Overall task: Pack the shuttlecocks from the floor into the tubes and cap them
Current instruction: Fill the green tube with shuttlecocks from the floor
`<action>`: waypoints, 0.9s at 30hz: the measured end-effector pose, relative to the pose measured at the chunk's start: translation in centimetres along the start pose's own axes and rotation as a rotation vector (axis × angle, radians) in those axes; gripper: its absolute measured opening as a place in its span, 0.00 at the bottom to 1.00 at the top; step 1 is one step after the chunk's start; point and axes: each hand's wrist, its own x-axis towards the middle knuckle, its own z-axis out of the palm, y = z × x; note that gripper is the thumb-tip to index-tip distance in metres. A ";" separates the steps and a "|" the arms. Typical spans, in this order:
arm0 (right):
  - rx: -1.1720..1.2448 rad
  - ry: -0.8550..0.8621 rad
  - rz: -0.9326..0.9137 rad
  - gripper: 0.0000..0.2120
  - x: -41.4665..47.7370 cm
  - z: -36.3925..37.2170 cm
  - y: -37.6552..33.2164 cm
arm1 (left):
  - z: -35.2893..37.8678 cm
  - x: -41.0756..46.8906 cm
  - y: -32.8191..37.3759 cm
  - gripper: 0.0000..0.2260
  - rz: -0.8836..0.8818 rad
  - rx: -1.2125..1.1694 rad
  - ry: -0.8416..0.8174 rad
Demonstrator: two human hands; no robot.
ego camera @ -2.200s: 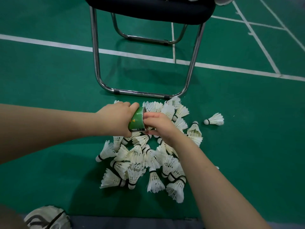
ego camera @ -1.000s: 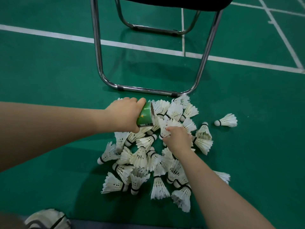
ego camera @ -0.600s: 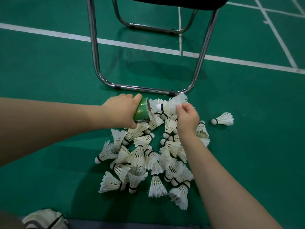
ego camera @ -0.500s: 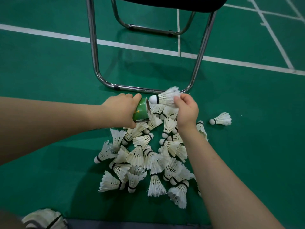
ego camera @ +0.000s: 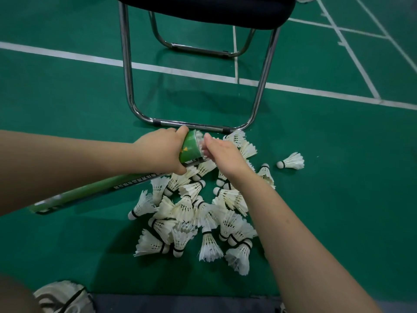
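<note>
Left hand: fingers and thumb wrapped round the green tube just behind its open mouth. The tube is held off the court floor at a low slant, its far end passing under the left forearm.

Right hand: at the tube mouth, touching it. Its fingers are bent in on the feathers of a shuttlecock seated in the rim. The fingertips are blurred, so pinch or push cannot be told.

Pile of shuttlecocks: on the floor directly below both hands. Stray shuttlecock: apart, to the right. Chair frame: just beyond the hands.
</note>
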 end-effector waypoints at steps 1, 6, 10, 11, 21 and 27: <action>-0.031 -0.066 0.031 0.23 -0.4 0.1 -0.3 | 0.0 -0.3 0.2 0.30 0.021 0.004 0.014; -0.101 -0.405 0.110 0.25 -1.5 1.5 -0.3 | 0.8 -2.0 1.0 0.31 0.151 0.025 -0.013; -0.050 -0.507 0.154 0.26 -2.2 2.9 1.2 | 1.5 -3.3 0.5 0.34 0.177 0.088 -0.087; -0.031 -0.468 0.167 0.29 -2.4 3.2 1.3 | 1.6 -3.4 0.4 0.34 0.175 0.085 -0.089; 0.254 0.264 0.010 0.20 -3.6 1.7 0.4 | 0.3 -2.8 2.3 0.33 0.146 -0.025 0.009; 0.061 0.392 0.041 0.16 -4.9 -3.5 3.0 | 0.4 -3.4 3.1 0.34 0.142 -0.020 -0.039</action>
